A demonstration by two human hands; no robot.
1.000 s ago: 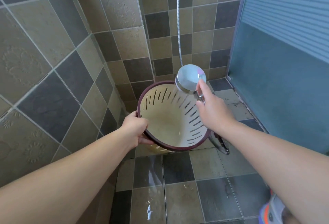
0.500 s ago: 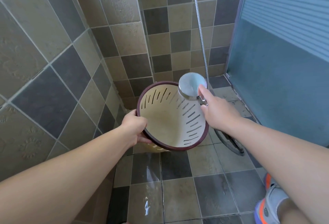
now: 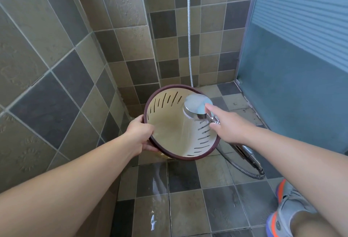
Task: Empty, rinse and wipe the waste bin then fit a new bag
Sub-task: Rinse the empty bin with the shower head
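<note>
Bin [image 3: 169,129] tilted, mouth toward camera, left hand [image 3: 140,137] gripping rim. Right hand [image 3: 228,126] closed on showerhead [image 3: 196,106], spraying inside. No readable labels.

A grey shoe [image 3: 288,210] with orange and blue trim stands on the wet tiled floor [image 3: 188,210]. Up from the shoe rises a frosted blue-grey glass door [image 3: 301,58]; the tiled wall [image 3: 56,48] stands across the floor from it.
</note>
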